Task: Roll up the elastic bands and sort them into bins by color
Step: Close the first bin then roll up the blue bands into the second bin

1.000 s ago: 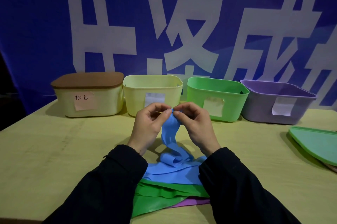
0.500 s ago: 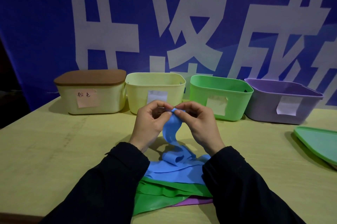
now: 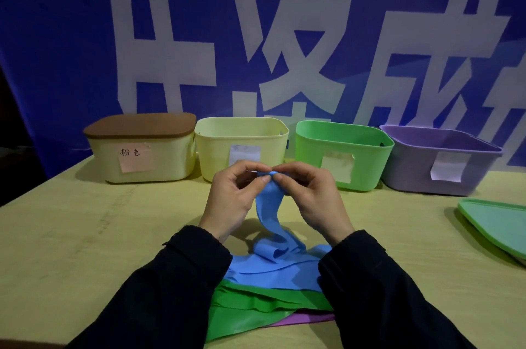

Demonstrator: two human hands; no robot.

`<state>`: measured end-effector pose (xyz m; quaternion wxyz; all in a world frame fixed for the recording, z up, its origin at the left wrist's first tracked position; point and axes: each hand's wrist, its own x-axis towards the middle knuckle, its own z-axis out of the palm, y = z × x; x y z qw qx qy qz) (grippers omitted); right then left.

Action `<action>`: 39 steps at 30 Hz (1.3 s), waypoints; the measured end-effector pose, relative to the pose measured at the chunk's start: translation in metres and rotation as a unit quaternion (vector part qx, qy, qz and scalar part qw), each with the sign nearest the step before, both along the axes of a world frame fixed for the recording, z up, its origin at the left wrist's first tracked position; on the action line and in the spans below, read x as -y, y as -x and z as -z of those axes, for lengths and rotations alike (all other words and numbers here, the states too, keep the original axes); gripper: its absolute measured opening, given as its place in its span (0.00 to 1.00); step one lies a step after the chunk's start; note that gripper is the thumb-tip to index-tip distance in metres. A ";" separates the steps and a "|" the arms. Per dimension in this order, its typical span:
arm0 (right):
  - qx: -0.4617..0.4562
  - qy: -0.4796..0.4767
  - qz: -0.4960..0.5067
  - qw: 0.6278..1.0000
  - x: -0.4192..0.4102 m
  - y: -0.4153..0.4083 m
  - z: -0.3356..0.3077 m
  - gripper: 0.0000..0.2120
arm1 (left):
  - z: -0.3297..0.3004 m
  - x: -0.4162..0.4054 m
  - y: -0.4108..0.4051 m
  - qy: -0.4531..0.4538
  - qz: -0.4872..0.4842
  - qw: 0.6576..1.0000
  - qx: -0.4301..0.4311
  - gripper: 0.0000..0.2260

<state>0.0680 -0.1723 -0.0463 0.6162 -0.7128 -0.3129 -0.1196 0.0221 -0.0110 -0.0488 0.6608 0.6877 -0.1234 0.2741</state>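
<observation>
Both hands, left hand [image 3: 227,200] and right hand [image 3: 316,198], pinch the top end of a blue band [image 3: 269,206] (fingers curled on it) above the surface [image 3: 85,235]. Its lower part trails onto green bands [image 3: 256,303] before the bins [image 3: 341,155]

A row of four bins lined the far edge of the table [image 3: 71,235]: a lidded cream bin [image 3: 142,161], an open yellow bin [image 3: 242,146], a green bin [image 3: 341,155] and a purple bin [image 3: 438,166], set close together. Bare tabletop stretched to the left and between hands and bins. A green lid [image 3: 498,223] occupied the right edge, and a pile of bands [image 3: 267,289] lay nearest the person.
</observation>
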 end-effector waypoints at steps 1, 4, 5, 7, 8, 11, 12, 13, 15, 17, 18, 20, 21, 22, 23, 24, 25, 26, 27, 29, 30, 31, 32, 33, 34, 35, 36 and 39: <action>0.001 0.004 0.001 1.000 0.000 -0.002 -0.001 0.05 | 0.000 0.000 0.000 0.003 -0.001 1.000 0.001 0.07; -0.008 0.007 -0.011 1.000 -0.001 -0.009 -0.006 0.07 | 0.000 -0.002 -0.002 0.021 -0.006 1.000 -0.004 0.06; -0.012 0.006 -0.017 1.000 -0.001 -0.010 -0.006 0.08 | 0.000 -0.002 -0.003 0.023 -0.010 1.000 -0.007 0.05; -0.017 0.006 -0.024 1.000 -0.001 -0.012 -0.005 0.07 | 0.000 -0.002 -0.004 0.022 -0.013 1.000 -0.009 0.06; -0.021 0.006 -0.025 0.999 0.000 -0.012 -0.004 0.07 | 0.000 -0.002 -0.005 0.018 -0.011 1.000 -0.011 0.06; -0.031 0.000 -0.026 0.999 0.001 -0.009 -0.002 0.04 | 0.002 -0.002 -0.004 0.006 -0.010 1.000 -0.009 0.07; -0.024 0.001 -0.020 0.999 0.001 -0.008 -0.002 0.03 | 0.002 -0.001 -0.004 0.001 -0.009 1.000 -0.007 0.07; -0.016 0.002 -0.012 1.000 0.001 -0.007 -0.002 0.02 | 0.002 -0.001 -0.003 -0.001 -0.007 1.000 -0.007 0.07; -0.001 -0.002 -0.003 1.000 0.001 -0.005 -0.002 0.02 | 0.001 0.000 -0.002 0.007 -0.002 1.000 -0.010 0.07; 0.007 -0.004 -0.003 1.000 0.001 -0.003 -0.002 0.02 | 0.000 0.000 -0.001 0.010 -0.004 1.000 -0.006 0.06; 0.010 -0.001 -0.001 1.000 0.002 -0.003 -0.002 0.03 | 0.000 -0.001 -0.001 0.008 -0.006 1.000 0.000 0.06; 0.006 0.007 0.002 1.000 0.002 -0.002 -0.003 0.05 | -0.001 -0.002 -0.001 0.007 -0.011 1.000 0.010 0.08; 0.001 0.008 0.002 1.000 0.002 -0.001 -0.004 0.07 | -0.002 -0.002 0.000 0.005 -0.013 1.000 0.013 0.08; -0.005 0.007 0.003 1.000 0.003 -0.001 -0.005 0.08 | -0.003 -0.002 0.001 0.003 -0.015 1.000 0.016 0.08; -0.009 0.004 0.006 1.000 0.004 -0.001 -0.006 0.08 | -0.003 -0.002 0.000 -0.001 -0.017 1.000 0.017 0.08; -0.010 0.003 0.015 1.000 0.005 -0.002 -0.006 0.06 | -0.003 -0.002 0.000 -0.005 -0.017 1.000 0.017 0.09; -0.007 0.002 0.026 1.000 0.005 -0.002 -0.006 0.05 | -0.003 -0.001 0.000 -0.005 -0.016 1.000 0.014 0.09; -0.001 0.000 0.034 0.999 0.006 -0.001 -0.006 0.05 | -0.003 -0.001 0.001 -0.001 -0.012 1.000 0.010 0.09; 0.003 -0.004 0.039 0.999 0.006 0.000 -0.006 0.04 | -0.003 -0.001 0.001 0.007 -0.008 1.000 0.003 0.08; 0.007 -0.013 0.043 0.999 0.006 0.001 -0.006 0.05 | -0.003 0.000 0.001 0.019 -0.007 1.000 -0.008 0.06; 0.008 -0.017 0.041 0.999 0.006 0.001 -0.006 0.05 | -0.002 -0.001 0.001 0.022 -0.008 1.000 -0.009 0.04; 0.005 -0.019 0.039 0.999 0.005 0.002 -0.005 0.05 | -0.003 0.000 0.002 0.023 -0.007 1.000 -0.008 0.04; -0.001 -0.022 0.032 0.999 0.004 0.002 -0.005 0.05 | -0.003 -0.001 0.002 0.020 -0.010 1.000 -0.006 0.04; -0.010 -0.027 0.023 0.999 0.003 0.001 -0.005 0.05 | -0.003 0.000 0.001 0.019 -0.009 1.000 -0.003 0.04; -0.017 -0.034 0.016 0.999 0.002 0.002 -0.005 0.05 | -0.002 -0.001 0.001 0.018 -0.012 1.000 -0.001 0.05; -0.022 -0.043 0.016 0.999 0.001 0.003 -0.006 0.06 | -0.002 0.000 0.001 0.019 -0.011 1.000 0.000 0.06; -0.020 -0.052 0.023 0.998 0.000 0.003 -0.006 0.07 | -0.001 0.000 0.000 0.012 -0.023 1.000 0.003 0.06; 0.049 -0.072 0.088 0.992 -0.001 0.008 -0.007 0.09 | 0.000 -0.002 0.000 -0.044 -0.118 0.991 0.036 0.03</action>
